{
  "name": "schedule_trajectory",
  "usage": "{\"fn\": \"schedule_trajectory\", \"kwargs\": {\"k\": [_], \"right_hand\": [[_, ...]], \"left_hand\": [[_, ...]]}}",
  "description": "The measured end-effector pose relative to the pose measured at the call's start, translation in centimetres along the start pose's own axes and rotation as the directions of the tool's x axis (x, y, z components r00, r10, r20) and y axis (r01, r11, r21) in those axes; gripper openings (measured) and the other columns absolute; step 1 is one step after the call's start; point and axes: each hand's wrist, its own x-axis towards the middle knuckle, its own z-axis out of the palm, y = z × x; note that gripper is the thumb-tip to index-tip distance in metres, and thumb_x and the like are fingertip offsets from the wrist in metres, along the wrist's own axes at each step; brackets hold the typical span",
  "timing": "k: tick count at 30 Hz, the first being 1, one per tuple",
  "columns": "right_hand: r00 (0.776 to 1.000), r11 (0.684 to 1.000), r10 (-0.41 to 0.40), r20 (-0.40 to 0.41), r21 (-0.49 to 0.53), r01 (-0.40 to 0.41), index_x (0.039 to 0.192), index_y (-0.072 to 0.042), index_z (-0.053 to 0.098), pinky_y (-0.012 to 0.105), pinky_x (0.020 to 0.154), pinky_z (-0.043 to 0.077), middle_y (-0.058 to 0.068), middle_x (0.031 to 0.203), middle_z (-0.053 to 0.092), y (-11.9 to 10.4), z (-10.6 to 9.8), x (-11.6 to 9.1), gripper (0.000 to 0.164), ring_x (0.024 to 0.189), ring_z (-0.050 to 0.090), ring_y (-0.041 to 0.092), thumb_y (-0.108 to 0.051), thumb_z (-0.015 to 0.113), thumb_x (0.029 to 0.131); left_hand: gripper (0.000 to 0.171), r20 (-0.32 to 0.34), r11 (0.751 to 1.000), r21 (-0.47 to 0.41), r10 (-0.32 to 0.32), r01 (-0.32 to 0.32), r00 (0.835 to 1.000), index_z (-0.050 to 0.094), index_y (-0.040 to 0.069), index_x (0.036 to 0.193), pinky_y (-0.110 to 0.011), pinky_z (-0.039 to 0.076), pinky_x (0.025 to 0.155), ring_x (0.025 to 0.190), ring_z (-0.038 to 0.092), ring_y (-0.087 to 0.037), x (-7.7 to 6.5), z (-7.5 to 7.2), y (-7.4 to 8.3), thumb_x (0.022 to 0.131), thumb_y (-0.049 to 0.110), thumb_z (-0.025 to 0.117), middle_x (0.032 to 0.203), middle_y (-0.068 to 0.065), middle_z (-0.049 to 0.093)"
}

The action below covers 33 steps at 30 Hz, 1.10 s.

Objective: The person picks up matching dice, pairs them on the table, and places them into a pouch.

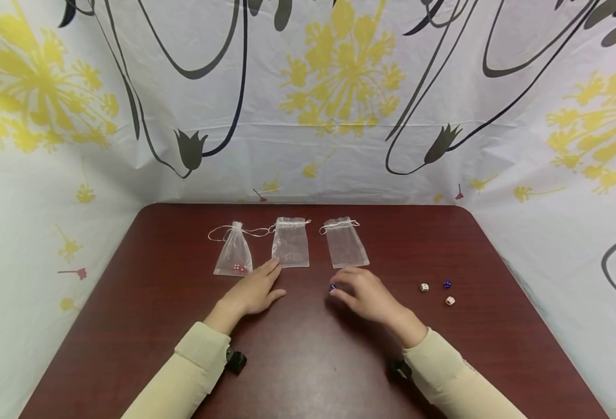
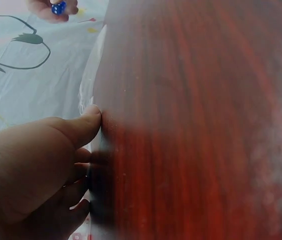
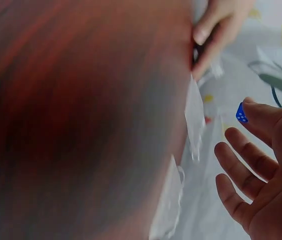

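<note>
Right hand (image 1: 365, 293) pinches blue die (image 1: 332, 287) off near-left corner of right bag (image 1: 347, 245), toward far edge of table (image 1: 292, 372). Left hand (image 1: 252, 290) extended, fingertips at middle bag (image 1: 291, 244). Best: pinch firm, die low.

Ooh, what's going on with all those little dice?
Someone's right hand is pinching a blue die above the table. Their left hand rests by the middle sheer drawstring bag. The bag on the left holds red dice; two white dice and another blue die lie on the right.
</note>
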Motion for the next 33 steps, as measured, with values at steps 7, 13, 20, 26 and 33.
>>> {"fn": "schedule_trajectory", "kwargs": {"k": [7,13,20,26,33], "right_hand": [[0.997,0.999,-0.003,0.08,0.052,-0.001,0.105,-0.008,0.076,0.035,0.082,0.056,-0.004,0.101,0.07,-1.4,2.2,1.3,0.016,0.095,0.067,0.011,-0.02,0.074,0.094],[0.995,0.998,-0.012,0.101,0.065,0.005,0.105,-0.008,0.076,0.034,0.084,0.056,-0.004,0.102,0.07,-2.2,3.3,2.1,0.016,0.096,0.067,0.011,-0.02,0.074,0.095],[0.994,0.998,-0.028,0.105,0.067,0.021,0.103,-0.009,0.076,0.036,0.082,0.057,-0.003,0.101,0.07,-2.7,3.8,2.3,0.014,0.095,0.068,0.012,-0.018,0.076,0.093],[0.983,0.999,-0.049,0.175,-0.001,0.05,0.1,-0.012,0.076,0.034,0.08,0.056,-0.003,0.097,0.069,-2.6,4.4,2.4,0.012,0.09,0.066,0.011,-0.02,0.077,0.091],[0.967,0.995,-0.063,0.246,-0.06,0.08,0.093,-0.016,0.075,0.029,0.069,0.052,-0.005,0.088,0.063,-2.6,4.8,2.5,0.01,0.077,0.059,0.009,-0.024,0.08,0.089]], "left_hand": [[0.065,0.002,1.0,-0.006,-0.002,0.002,1.0,0.04,-0.003,0.152,-0.047,0.027,0.121,0.151,0.025,-0.031,0.0,0.0,0.0,0.104,0.038,0.057,0.164,-0.017,0.027],[0.065,-0.001,1.0,-0.02,-0.008,0.008,1.0,0.04,-0.003,0.152,-0.048,0.028,0.12,0.151,0.026,-0.031,0.1,0.0,0.1,0.104,0.037,0.057,0.164,-0.016,0.028],[0.065,0.0,1.0,-0.02,-0.008,0.008,1.0,0.039,-0.003,0.152,-0.048,0.027,0.12,0.151,0.026,-0.031,0.2,-0.2,0.2,0.104,0.036,0.057,0.164,-0.017,0.027],[0.065,-0.003,1.0,-0.015,-0.006,0.006,1.0,0.04,-0.003,0.152,-0.047,0.027,0.12,0.151,0.026,-0.031,0.2,-0.1,0.0,0.104,0.037,0.058,0.164,-0.017,0.028],[0.066,-0.003,1.0,-0.015,-0.007,0.007,1.0,0.04,-0.004,0.152,-0.048,0.028,0.12,0.151,0.026,-0.031,0.1,0.0,-0.1,0.103,0.037,0.058,0.163,-0.018,0.028]]}}
